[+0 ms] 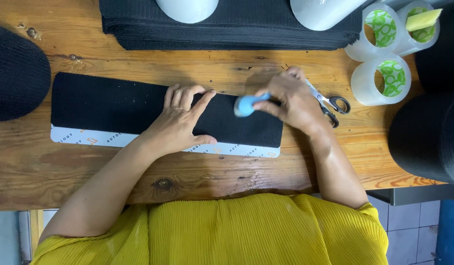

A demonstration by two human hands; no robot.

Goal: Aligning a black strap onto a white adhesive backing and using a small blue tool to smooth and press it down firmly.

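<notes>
Both hands mine: left hand (180, 120) flat, fingers spread, pinning black fabric strip (114, 105); right hand (290, 100) closed round blurred blue tool (246, 105), maybe roller. Strip limp, light; hold flat near edge.

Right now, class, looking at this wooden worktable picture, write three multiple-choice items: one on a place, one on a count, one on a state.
1. Where do the metal scissors with black handles lie?
A. on the wooden table right of the right hand
B. on the black fabric stack
C. on the person's lap

2. How many clear tape rolls with green-patterned cores stand at the upper right?
A. one
B. three
C. five

3. What is the left hand doing?
A. hanging off the table
B. pressing flat on the long black fabric strip
C. holding scissors

Key: 1 A, they rest on bare wood beside the right hand; 2 B, three rolls show; 3 B, its palm lies on the strip.
</notes>
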